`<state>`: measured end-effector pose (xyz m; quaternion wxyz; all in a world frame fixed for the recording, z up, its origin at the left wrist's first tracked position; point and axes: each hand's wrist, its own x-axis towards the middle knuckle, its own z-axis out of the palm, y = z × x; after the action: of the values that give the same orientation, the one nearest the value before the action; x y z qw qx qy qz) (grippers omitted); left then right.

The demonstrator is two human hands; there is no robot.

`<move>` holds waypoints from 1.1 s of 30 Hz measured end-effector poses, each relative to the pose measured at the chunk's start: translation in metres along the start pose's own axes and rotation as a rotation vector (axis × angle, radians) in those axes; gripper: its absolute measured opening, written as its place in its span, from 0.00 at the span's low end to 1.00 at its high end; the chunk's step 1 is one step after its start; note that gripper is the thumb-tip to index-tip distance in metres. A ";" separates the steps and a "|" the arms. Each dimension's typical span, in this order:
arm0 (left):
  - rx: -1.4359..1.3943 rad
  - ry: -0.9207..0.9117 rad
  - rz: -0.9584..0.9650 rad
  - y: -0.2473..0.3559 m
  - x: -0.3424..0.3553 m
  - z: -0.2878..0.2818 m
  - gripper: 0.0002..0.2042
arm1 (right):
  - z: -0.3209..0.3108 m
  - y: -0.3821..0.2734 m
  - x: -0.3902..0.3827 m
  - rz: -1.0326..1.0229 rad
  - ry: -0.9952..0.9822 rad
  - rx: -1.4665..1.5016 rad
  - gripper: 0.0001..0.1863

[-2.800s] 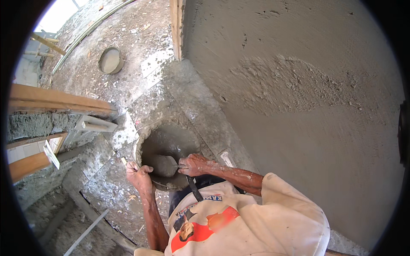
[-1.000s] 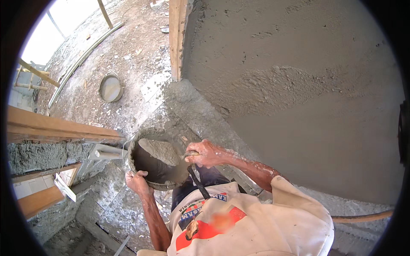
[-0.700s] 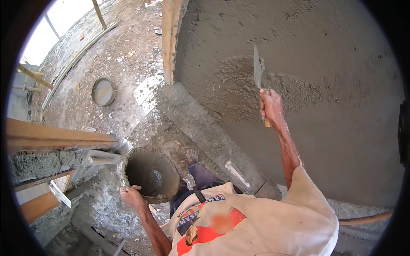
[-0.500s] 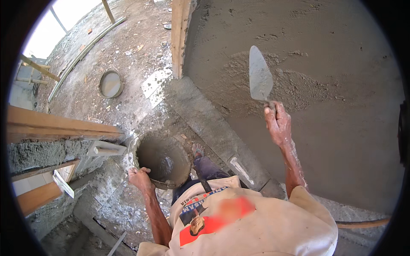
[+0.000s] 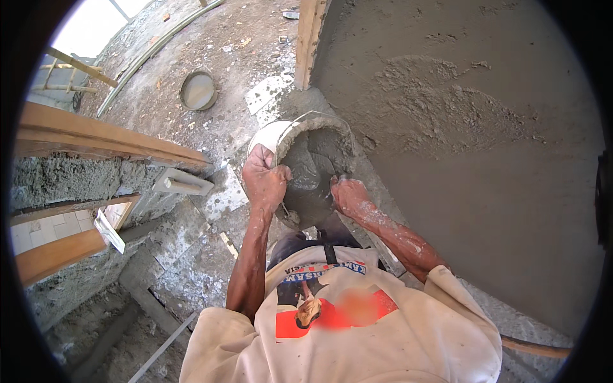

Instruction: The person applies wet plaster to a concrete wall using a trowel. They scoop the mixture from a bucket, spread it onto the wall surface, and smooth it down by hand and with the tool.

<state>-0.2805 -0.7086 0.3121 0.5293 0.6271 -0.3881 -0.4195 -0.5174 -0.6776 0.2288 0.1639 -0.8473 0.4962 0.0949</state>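
Note:
My left hand is closed on the rim of a mortar-caked bucket, which is tilted so its mouth faces me. Wet grey mortar lies inside it. At the bucket's right side, my right hand is closed in a fist on the trowel; the blade is down in the mortar and mostly hidden. Right of the bucket stretches a grey plastered surface with a rough patch of fresh mortar.
A wooden post stands beyond the bucket. Farther left is a round pan on the littered ground. A plastering float rests by the wooden beam, and a second float sits by the frame below it.
The bucket has come up and to the right, tilted, in my left hand. My right hand has brought the trowel from over the plastered surface down into the bucket.

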 end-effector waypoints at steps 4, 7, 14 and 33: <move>-0.040 -0.019 0.021 0.013 0.009 0.007 0.16 | 0.008 -0.007 -0.004 -0.051 -0.122 0.218 0.13; -0.063 -0.009 -0.029 0.013 0.009 0.002 0.17 | 0.000 -0.031 0.004 0.020 -0.134 0.459 0.17; -0.181 0.168 -0.079 -0.043 0.018 -0.034 0.19 | -0.003 -0.043 0.019 0.133 -0.059 0.688 0.24; -0.173 0.596 -0.358 -0.141 -0.054 -0.123 0.10 | -0.339 0.182 -0.074 0.725 0.885 0.607 0.17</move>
<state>-0.1785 -0.5971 0.1895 0.5885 0.7327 -0.0637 -0.3357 -0.7136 -0.8261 0.5339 0.1337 -0.5009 0.7765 -0.3583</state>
